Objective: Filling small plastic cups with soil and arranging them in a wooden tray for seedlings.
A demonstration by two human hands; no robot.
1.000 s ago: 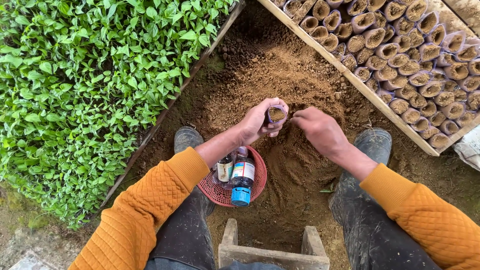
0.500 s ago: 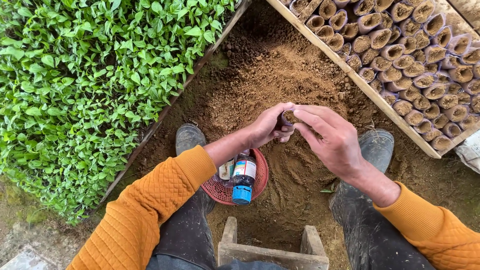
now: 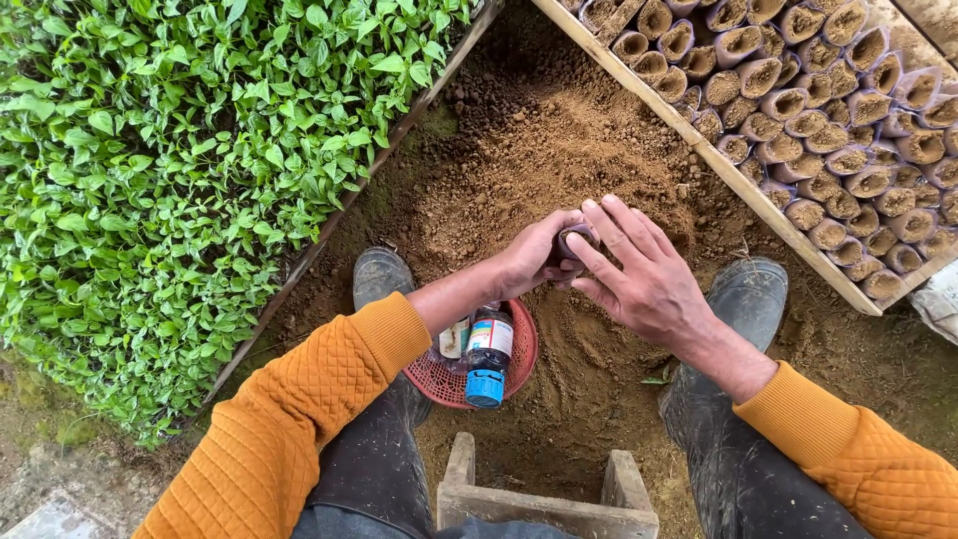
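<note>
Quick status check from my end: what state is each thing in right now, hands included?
Left hand: closed around the small soil-filled bag, holding it up.
Right hand: fingers spread, resting on top of the bag.
Small bag: held between both hands, mostly covered.
Soil heap: loose, piled ahead.
Red basket: on the ground, holding bottles.
Dark bottle: lying in the basket, blue cap on.
Bags in the wooden frame: upright, filled with soil.
Seedlings: green, leafy.

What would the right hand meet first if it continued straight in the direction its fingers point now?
The right hand points up-left, and its fingers already touch the small soil-filled pot held by the left hand. Beyond that lies the soil heap; depth is unclear.
</note>
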